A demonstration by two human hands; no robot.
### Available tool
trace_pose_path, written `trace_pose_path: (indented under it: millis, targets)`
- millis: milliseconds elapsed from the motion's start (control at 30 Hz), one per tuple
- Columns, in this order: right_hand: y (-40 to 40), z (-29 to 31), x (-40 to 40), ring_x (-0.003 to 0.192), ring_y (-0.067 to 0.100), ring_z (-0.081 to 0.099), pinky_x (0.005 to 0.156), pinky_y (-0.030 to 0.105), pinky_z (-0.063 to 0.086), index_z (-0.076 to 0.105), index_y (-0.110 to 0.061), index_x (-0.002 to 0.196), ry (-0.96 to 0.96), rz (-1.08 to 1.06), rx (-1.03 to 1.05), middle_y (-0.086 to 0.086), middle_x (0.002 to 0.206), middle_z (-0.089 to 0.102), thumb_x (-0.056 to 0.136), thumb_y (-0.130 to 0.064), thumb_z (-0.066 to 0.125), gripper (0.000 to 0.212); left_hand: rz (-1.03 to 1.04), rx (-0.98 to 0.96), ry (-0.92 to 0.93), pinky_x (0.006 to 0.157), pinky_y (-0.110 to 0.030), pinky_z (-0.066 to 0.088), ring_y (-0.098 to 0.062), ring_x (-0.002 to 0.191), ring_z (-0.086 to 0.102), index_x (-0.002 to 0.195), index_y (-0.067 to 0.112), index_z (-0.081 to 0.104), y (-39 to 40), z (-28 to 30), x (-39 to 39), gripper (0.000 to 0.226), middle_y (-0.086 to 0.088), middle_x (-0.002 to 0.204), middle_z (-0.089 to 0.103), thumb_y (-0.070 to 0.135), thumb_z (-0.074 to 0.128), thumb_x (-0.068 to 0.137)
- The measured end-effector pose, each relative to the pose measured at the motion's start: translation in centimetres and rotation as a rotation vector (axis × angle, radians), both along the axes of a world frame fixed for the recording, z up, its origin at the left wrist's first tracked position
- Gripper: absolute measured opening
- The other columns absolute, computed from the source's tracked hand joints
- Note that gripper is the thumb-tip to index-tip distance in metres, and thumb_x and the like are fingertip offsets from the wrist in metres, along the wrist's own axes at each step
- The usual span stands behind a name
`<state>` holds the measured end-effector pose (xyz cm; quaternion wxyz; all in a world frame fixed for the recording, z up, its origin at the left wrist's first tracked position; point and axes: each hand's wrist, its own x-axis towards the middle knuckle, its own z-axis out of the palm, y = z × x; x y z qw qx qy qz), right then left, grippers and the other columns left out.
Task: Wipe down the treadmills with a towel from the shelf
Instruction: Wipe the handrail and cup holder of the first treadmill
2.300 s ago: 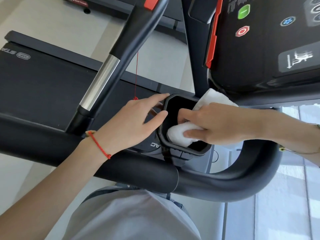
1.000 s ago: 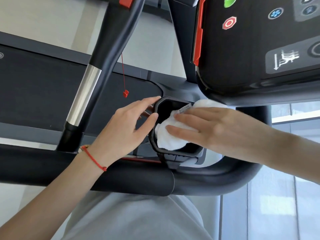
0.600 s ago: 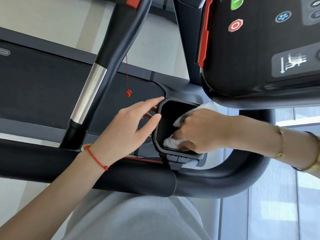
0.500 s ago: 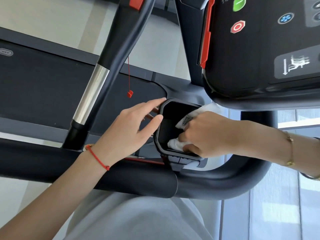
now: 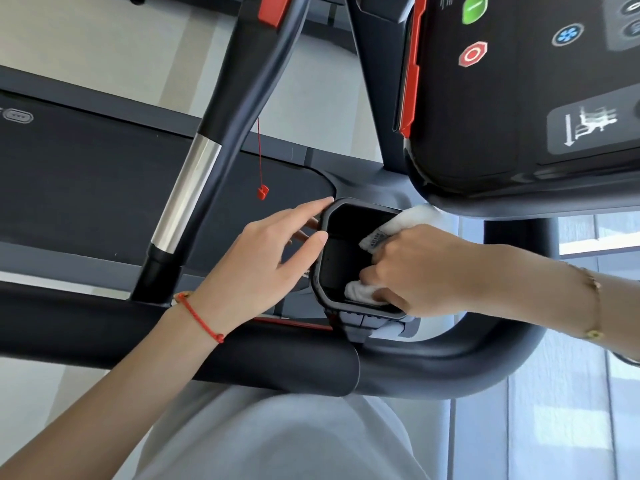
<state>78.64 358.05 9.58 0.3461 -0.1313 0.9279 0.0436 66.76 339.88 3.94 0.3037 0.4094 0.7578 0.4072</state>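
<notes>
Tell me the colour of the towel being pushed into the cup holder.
White: the towel, bunched in the right hand, shows clearly in the head view.

Right hand (image 5: 426, 268) is bunched around a white towel (image 5: 360, 292), pressed down inside the treadmill's black cup holder (image 5: 320, 289). Left hand (image 5: 263, 268) rests fingers spread against the holder's rim at its 9 o'clock side. Console (image 5: 519, 98) sits up at 1 o'clock, red safety clip (image 5: 262, 192) dangling at 11.
</notes>
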Motion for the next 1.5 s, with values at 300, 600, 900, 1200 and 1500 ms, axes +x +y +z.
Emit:
trace_pose_path:
  millis: [300, 600, 900, 1200, 1500]
  targets:
    - [2.2, 2.6, 0.5, 0.105, 0.015, 0.048, 0.096, 0.026, 0.034, 0.044, -0.032, 0.124, -0.024, 0.150, -0.061, -0.011, 0.114, 0.054, 0.101, -0.025, 0.038, 0.025, 0.015, 0.010, 0.004, 0.086, -0.040, 0.054, -0.020, 0.089, 0.066, 0.149, 0.038, 0.039, 0.0, -0.2, 0.5, 0.050, 0.008, 0.110, 0.065, 0.046, 0.041, 0.099]
    - [1.9, 1.3, -2.3, 0.096, 0.027, 0.063, 0.093, 0.036, 0.048, 0.064, -0.011, 0.104, 0.444, 0.631, -0.078, 0.005, 0.103, 0.065, 0.100, 0.003, 0.038, 0.029, 0.018, 0.046, -0.024, 0.095, -0.031, 0.052, -0.001, 0.105, 0.063, 0.146, 0.033, 0.045, 0.1, 0.0, 0.3, 0.048, 0.013, 0.111, 0.066, 0.039, 0.047, 0.099]
    - [2.4, -1.3, -2.4, 0.140, 0.018, 0.033, 0.118, 0.028, 0.018, 0.058, -0.010, 0.121, 0.234, 0.484, -0.027, 0.004, 0.141, 0.048, 0.095, -0.011, -0.002, 0.066, 0.033, 0.048, -0.016, 0.081, -0.008, 0.046, 0.004, 0.100, 0.061, 0.144, 0.034, 0.049, 0.1, 0.0, 0.3, 0.045, 0.023, 0.107, 0.063, 0.037, 0.049, 0.099]
    - [1.0, -0.1, -0.7, 0.118, 0.021, 0.048, 0.105, 0.031, 0.033, 0.055, -0.019, 0.119, -0.003, 0.027, 0.035, -0.002, 0.119, 0.060, 0.091, -0.005, 0.040, 0.034, 0.049, 0.041, 0.000, 0.073, -0.004, 0.043, 0.009, 0.090, 0.059, 0.143, 0.039, 0.049, 0.1, 0.3, 0.5, 0.043, 0.028, 0.100, 0.059, 0.035, 0.049, 0.100]
    - [-0.1, 3.0, -0.7, 0.087, 0.019, 0.050, 0.075, 0.034, 0.034, 0.055, -0.027, 0.114, 0.003, -0.548, -0.196, -0.010, 0.083, 0.053, 0.102, -0.033, 0.039, 0.020, 0.047, 0.012, 0.024, 0.071, 0.003, 0.036, 0.013, 0.081, 0.058, 0.144, 0.036, 0.048, 0.1, 0.2, 0.6, 0.043, 0.025, 0.093, 0.059, 0.034, 0.049, 0.101]
